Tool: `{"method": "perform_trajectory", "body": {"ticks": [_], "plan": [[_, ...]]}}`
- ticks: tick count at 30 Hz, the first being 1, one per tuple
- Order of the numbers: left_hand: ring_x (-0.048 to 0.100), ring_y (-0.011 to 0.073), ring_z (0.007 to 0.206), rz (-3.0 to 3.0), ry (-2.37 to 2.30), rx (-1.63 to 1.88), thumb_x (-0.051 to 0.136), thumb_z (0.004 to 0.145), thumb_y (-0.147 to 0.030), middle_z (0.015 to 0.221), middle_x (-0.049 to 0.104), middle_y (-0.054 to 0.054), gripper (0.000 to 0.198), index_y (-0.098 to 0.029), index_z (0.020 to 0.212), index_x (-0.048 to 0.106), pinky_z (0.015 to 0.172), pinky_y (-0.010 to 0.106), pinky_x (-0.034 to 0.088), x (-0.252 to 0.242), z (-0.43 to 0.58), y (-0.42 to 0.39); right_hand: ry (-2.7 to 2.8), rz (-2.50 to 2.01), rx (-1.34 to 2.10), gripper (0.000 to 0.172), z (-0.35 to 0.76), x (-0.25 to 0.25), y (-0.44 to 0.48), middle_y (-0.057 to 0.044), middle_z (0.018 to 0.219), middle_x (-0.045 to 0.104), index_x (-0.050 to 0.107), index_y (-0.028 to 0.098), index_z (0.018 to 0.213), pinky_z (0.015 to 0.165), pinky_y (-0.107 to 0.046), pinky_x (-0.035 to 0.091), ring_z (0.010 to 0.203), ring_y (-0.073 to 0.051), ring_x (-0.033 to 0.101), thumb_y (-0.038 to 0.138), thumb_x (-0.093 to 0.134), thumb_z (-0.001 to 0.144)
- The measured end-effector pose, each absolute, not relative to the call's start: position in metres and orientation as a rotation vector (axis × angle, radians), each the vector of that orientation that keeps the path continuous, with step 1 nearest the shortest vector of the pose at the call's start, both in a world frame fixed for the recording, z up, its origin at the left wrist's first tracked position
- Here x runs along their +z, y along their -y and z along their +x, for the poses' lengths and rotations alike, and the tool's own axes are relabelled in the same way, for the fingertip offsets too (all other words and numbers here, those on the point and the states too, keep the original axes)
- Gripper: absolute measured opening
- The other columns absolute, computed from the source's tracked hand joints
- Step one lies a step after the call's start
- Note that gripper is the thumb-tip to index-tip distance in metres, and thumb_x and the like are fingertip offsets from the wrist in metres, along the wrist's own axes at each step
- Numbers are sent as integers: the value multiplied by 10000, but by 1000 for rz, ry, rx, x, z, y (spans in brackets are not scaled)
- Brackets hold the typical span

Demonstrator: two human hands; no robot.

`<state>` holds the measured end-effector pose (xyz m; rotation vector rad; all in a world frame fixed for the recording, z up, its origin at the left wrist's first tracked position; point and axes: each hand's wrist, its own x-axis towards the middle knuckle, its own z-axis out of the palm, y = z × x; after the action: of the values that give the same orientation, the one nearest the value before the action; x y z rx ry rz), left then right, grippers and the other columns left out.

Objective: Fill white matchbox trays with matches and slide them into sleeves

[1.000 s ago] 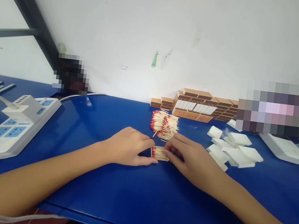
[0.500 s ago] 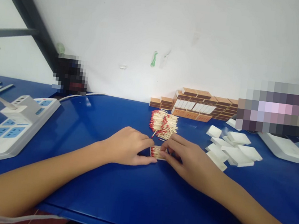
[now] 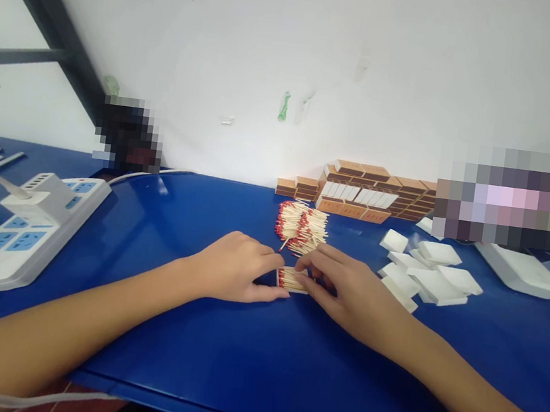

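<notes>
A small matchbox tray (image 3: 277,278) lies on the blue table, packed with red-tipped matches (image 3: 291,279). My left hand (image 3: 240,268) is closed around its left end, thumb along the near side and fingers on the far side. Bent over the right end, my right hand (image 3: 345,285) has its thumb and fingertips on the matches, and the undersides of its other fingers are hidden. Just beyond both hands is a pile of loose matches (image 3: 302,226), their red heads mostly facing left.
Brown matchboxes (image 3: 352,210) are stacked along the wall, some with white ends. White empty-looking trays (image 3: 438,283) lie heaped to the right, near a larger white box (image 3: 522,271). A white power strip (image 3: 36,230) with cables occupies the table's left side.
My right fingertips have shifted slightly up and right along the tray, baring more of the matches. My left hand keeps its grip in the same place.
</notes>
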<state>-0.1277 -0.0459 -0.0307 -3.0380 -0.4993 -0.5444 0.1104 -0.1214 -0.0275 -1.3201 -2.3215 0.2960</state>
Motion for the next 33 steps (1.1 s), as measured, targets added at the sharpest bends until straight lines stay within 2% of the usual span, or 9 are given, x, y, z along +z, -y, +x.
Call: {"method": "perform_trajectory", "body": {"ticks": [14,19,24,26,30,33], "plan": [[690,175,672,-3031,496,-538,582,995,-574,733,705,13,437,-162,948,721,561,289,402,-29,-127,46,2313,-1329,337,109,114,-23,121,-41,960,624,685,224,1003,657,-283,469,756,-153,605,211,578,1012],[707,183,697,-3030,544,-546,593,991,-565,766,730,14,422,-166,991,732,579,294,412,-29,-128,43,2276,-1414,226,138,134,-9,115,-23,844,609,686,231,947,634,-293,444,694,-157,574,273,573,1013],[703,180,690,-3039,570,-502,594,987,-563,769,735,2,408,-180,983,735,575,297,397,-29,-127,43,2419,-1457,522,144,146,-3,111,-28,933,648,712,263,1033,613,-281,449,707,-152,595,354,611,987],[695,175,677,-3036,580,-495,598,984,-558,761,732,4,406,-177,949,733,571,296,389,-28,-127,44,2398,-1521,534,181,141,-6,111,-25,884,655,690,240,942,613,-284,439,701,-157,591,406,626,977],[671,169,640,-2954,727,-613,584,982,-578,729,721,12,439,-169,940,737,555,292,366,-28,-127,45,2252,-1776,370,366,128,-11,113,-18,712,638,587,222,705,567,-301,384,634,-165,567,487,613,956],[666,176,631,-2947,820,-589,604,967,-578,725,718,17,429,-173,958,744,542,288,341,-27,-126,45,2242,-1864,344,358,122,-13,117,-25,716,655,582,228,691,551,-308,383,626,-173,574,506,654,905]]}}
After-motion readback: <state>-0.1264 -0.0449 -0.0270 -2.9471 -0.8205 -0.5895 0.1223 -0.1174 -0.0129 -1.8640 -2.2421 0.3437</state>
